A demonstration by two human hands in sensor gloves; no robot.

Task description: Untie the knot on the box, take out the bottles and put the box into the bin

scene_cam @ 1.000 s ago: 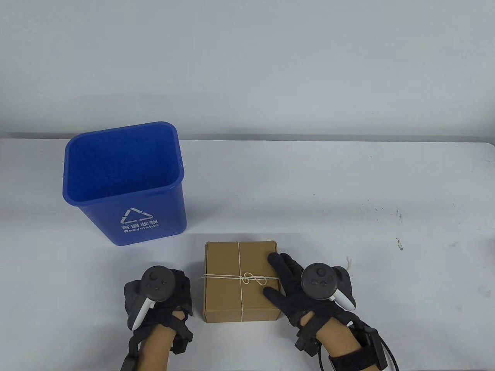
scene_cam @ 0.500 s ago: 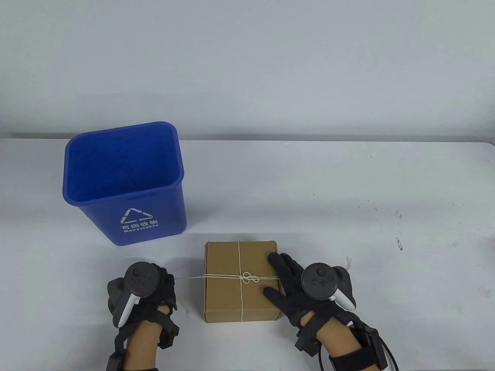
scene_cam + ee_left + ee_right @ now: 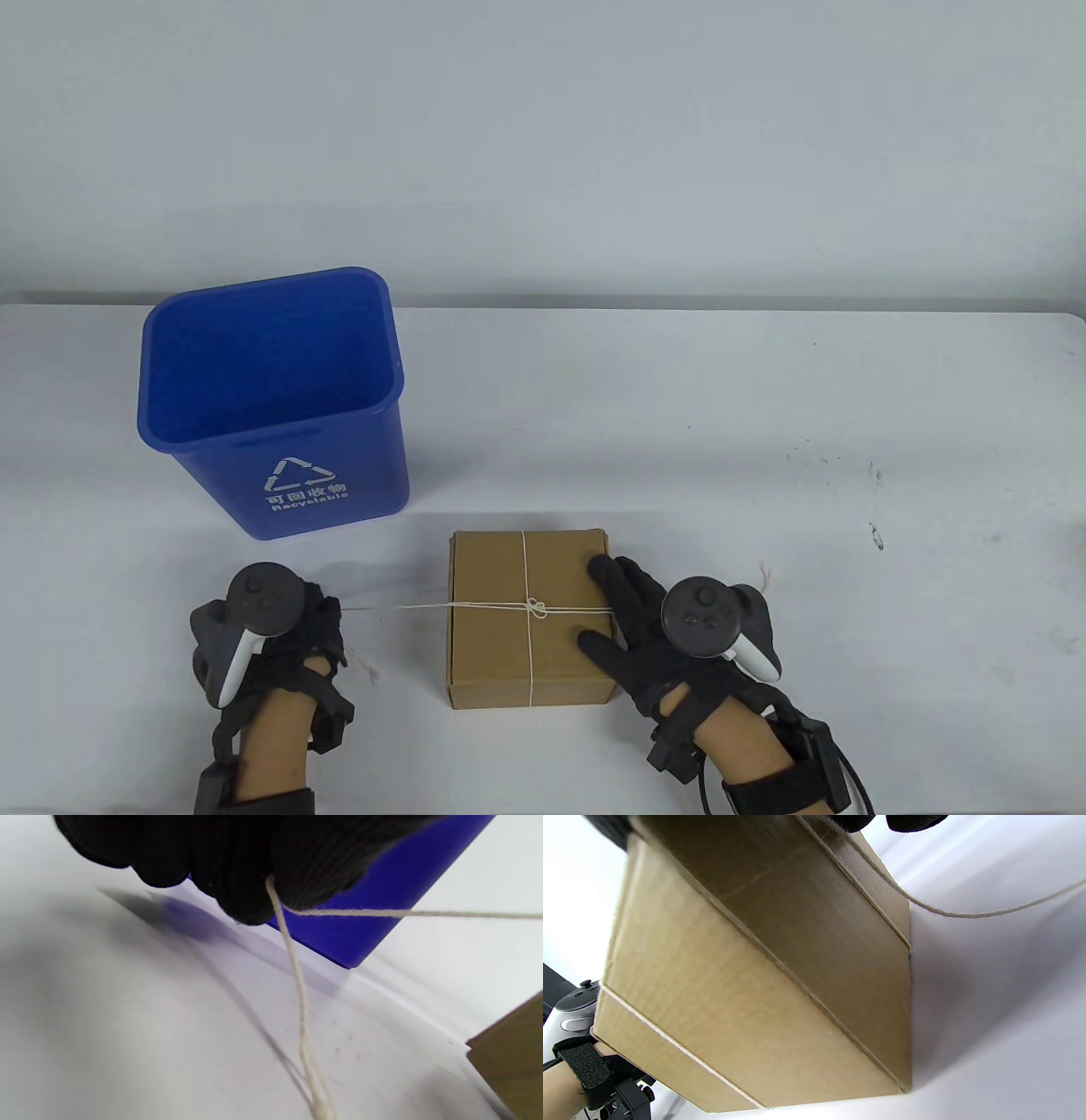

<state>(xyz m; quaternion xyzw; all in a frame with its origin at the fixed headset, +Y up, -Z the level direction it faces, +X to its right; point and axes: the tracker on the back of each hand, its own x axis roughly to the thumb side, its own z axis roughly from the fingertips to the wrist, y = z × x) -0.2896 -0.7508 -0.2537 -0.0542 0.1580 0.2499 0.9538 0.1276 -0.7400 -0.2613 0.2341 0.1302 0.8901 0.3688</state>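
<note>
A smooth white table (image 3: 645, 407) fills the lower two thirds of the table view, with faint dark specks at its right; behind it rises a plain pale grey wall (image 3: 543, 136). At the left of that view stands an open blue plastic bin (image 3: 271, 407) with rounded corners and a white recycling mark on its front wall. In the lower middle lies a flat square brown cardboard box (image 3: 530, 617), closed, with thin off-white twisted string (image 3: 526, 569) crossed over its lid and a small knot (image 3: 536, 607) at the crossing.

The right hand (image 3: 632, 624), in a black knit glove, rests with fingers laid straight on the lid's right edge, holding nothing. The left hand (image 3: 318, 615), at the lower left beside the box, pinches a string end that runs taut to the knot.

Only the left wrist view shows the pinch itself: the string leaves between curled fingertips (image 3: 246, 899), one strand stretching right, another hanging down to the table. The right wrist view alone shows the box's side walls, their matte fibre grain, and a loose strand curving off toward the upper right.
</note>
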